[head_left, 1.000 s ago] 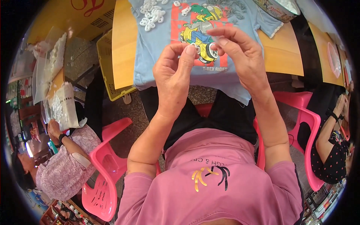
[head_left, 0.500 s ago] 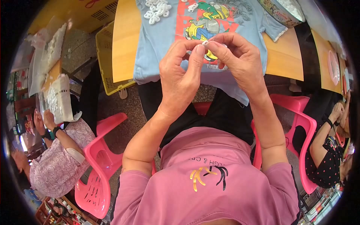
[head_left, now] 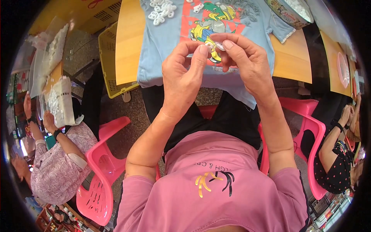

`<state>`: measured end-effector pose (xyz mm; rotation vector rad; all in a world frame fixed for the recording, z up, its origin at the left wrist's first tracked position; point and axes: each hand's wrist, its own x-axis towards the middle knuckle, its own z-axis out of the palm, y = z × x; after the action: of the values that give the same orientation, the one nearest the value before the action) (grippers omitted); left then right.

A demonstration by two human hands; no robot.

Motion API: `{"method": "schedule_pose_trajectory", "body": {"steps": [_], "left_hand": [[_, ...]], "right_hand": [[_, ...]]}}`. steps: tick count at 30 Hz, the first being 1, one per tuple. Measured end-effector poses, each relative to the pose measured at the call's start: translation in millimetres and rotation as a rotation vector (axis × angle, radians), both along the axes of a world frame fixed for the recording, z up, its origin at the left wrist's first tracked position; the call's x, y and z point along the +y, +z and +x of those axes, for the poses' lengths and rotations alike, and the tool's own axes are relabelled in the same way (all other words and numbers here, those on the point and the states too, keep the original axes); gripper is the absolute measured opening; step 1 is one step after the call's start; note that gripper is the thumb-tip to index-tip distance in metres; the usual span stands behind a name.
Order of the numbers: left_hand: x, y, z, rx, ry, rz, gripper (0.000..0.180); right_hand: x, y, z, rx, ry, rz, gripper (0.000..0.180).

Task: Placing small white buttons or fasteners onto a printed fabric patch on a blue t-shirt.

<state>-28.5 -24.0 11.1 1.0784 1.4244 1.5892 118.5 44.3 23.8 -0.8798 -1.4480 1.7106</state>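
My left hand [head_left: 181,79] pinches a small white plastic piece [head_left: 210,45] between thumb and forefinger. Close beside it, my right hand [head_left: 252,63] grips another small white piece [head_left: 220,46] at its thumb and fingertips. The fingers partly cover both pieces, so their exact shape and whether they touch cannot be made out. Beneath my hands a light blue T-shirt [head_left: 160,58] with a cartoon dinosaur print lies spread over the table edge and my lap. On its upper left sits a pile of white ring-like pieces [head_left: 161,11], with a couple more [head_left: 198,8] to the right.
Small dark pieces [head_left: 249,11] lie on the shirt's upper right. A round tin [head_left: 284,13] of white pieces stands beyond, on the wooden table [head_left: 128,46]. A yellow crate [head_left: 110,58] is at the left. Co-workers sit both sides near pink chairs [head_left: 101,162].
My fingertips have drawn slightly apart, and a white piece now shows at each hand. At the left, a co-worker's far hand has risen.
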Motion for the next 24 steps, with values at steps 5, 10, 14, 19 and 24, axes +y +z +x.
{"method": "schedule_pose_trajectory", "body": {"steps": [5, 10, 14, 19, 24], "left_hand": [[1, 1, -3, -0.291, -0.107, -0.104, 0.020], [1, 5, -3, -0.324, -0.118, -0.127, 0.020], [2, 4, -3, -0.332, -0.120, -0.119, 0.019], [1, 6, -4, -0.320, -0.121, -0.110, 0.020], [1, 5, -6, -0.292, -0.119, -0.109, 0.020]], "right_hand": [[-1, 1, -7, 0.188, -0.105, -0.109, 0.028], [4, -7, 1, 0.240, -0.008, -0.177, 0.028], [6, -11, 1, 0.285, 0.001, -0.222, 0.028], [5, -9, 0, 0.336, 0.026, -0.360, 0.028], [5, -10, -2, 0.378, 0.041, -0.378, 0.025]]}}
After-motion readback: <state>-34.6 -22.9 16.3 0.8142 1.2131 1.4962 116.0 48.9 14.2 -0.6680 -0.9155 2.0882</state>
